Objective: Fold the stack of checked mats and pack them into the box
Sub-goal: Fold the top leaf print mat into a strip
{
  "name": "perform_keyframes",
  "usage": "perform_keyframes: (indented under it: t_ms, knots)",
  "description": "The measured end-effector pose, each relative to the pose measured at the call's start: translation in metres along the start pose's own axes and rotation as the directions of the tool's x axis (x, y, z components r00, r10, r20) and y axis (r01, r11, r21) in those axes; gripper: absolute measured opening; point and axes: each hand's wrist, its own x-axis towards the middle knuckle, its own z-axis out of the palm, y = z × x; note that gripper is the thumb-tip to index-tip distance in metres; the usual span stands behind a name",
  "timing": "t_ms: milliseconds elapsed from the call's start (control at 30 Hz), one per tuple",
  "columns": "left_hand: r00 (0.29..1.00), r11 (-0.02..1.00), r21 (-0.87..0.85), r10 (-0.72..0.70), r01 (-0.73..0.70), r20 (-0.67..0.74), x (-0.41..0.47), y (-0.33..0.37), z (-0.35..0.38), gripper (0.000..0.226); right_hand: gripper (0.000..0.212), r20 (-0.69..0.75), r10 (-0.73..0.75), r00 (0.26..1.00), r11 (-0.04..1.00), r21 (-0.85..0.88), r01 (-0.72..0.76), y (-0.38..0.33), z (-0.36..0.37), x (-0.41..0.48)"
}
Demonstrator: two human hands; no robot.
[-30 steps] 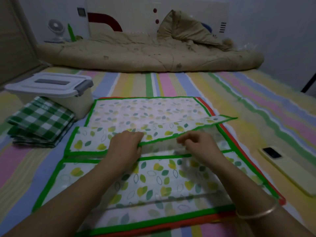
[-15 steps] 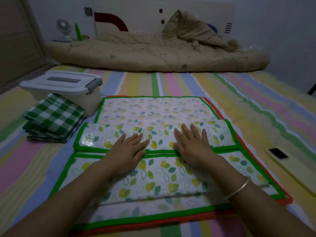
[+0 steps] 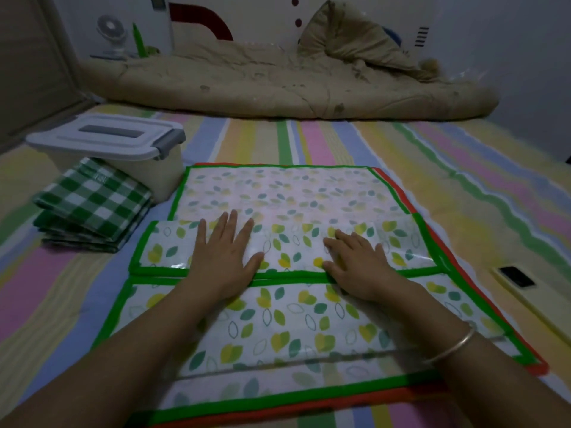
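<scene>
Centrally, left hand (image 3: 224, 261) and right hand (image 3: 355, 264), both flat with fingers extended, press the folded flap (image 3: 167, 248) of a leaf mat (image 3: 278, 193) spread on the striped sheet (image 3: 309, 140); checked mats (image 3: 92, 205) lie stacked at left, just in front of the lidded box (image 3: 123, 149).

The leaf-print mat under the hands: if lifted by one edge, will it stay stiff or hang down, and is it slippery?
Probably floppy: the leaf-print mat lies folded over itself, with the left hand and right hand pressing it flat. Likely slippery, since its surface shows glossy reflections. It seems thin and light: the layers lie nearly flat.
</scene>
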Motion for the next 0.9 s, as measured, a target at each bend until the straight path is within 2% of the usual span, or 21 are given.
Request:
perform_keyframes:
  t_ms: [100, 233, 333, 400, 467, 533, 633, 700, 800, 900]
  knots:
    - [0.999, 0.999, -0.025, -0.023, 0.024, 0.050, -0.003, -0.001, 0.002, 0.098, 0.055, -0.029, 0.000, 1.000, 1.000, 0.021, 0.000, 0.001, -0.004, 0.001]
    - [0.998, 0.999, -0.030, -0.015, 0.017, 0.061, -0.007, -0.001, 0.003, 0.088, 0.048, -0.092, 0.005, 0.996, 1.000, 0.003, -0.005, 0.000, -0.006, 0.003]
    - [0.997, 0.999, -0.033, -0.026, 0.028, 0.076, -0.008, 0.002, 0.008, 0.084, 0.044, -0.159, 0.045, 0.986, 0.994, -0.088, -0.060, -0.006, -0.006, 0.007]
    - [0.998, 0.999, -0.029, -0.026, 0.028, 0.058, -0.008, 0.003, 0.013, 0.090, 0.046, -0.196, 0.055, 0.979, 0.985, -0.147, -0.085, -0.017, -0.005, 0.011]
    - [0.999, 0.999, -0.031, -0.025, 0.026, 0.035, -0.009, 0.004, 0.017, 0.095, 0.051, -0.243, 0.011, 0.970, 0.988, -0.147, -0.048, -0.036, -0.004, 0.016]
    - [1.000, 0.999, -0.030, -0.028, 0.028, 0.013, -0.009, 0.004, 0.021, 0.095, 0.055, -0.274, -0.095, 0.957, 0.988, -0.147, 0.056, -0.060, 0.000, 0.022]
    - [0.999, 0.999, -0.003, -0.037, 0.037, -0.007, -0.010, 0.006, 0.025, 0.092, 0.057, -0.171, -0.247, 0.954, 0.958, -0.194, 0.213, -0.088, 0.016, 0.034]
    - [0.998, 0.999, 0.007, -0.052, 0.052, -0.020, -0.010, 0.006, 0.027, 0.090, 0.057, -0.080, -0.250, 0.965, 0.958, -0.168, 0.234, -0.091, 0.027, 0.040]
    - [0.997, 0.997, -0.002, -0.075, 0.075, -0.012, -0.009, 0.005, 0.028, 0.089, 0.062, -0.013, -0.186, 0.982, 0.972, -0.146, 0.182, -0.074, 0.031, 0.043]
    - [0.997, 0.997, -0.004, -0.072, 0.072, 0.007, -0.009, 0.004, 0.029, 0.088, 0.067, -0.017, -0.023, 1.000, 0.988, -0.152, 0.020, -0.028, 0.022, 0.042]
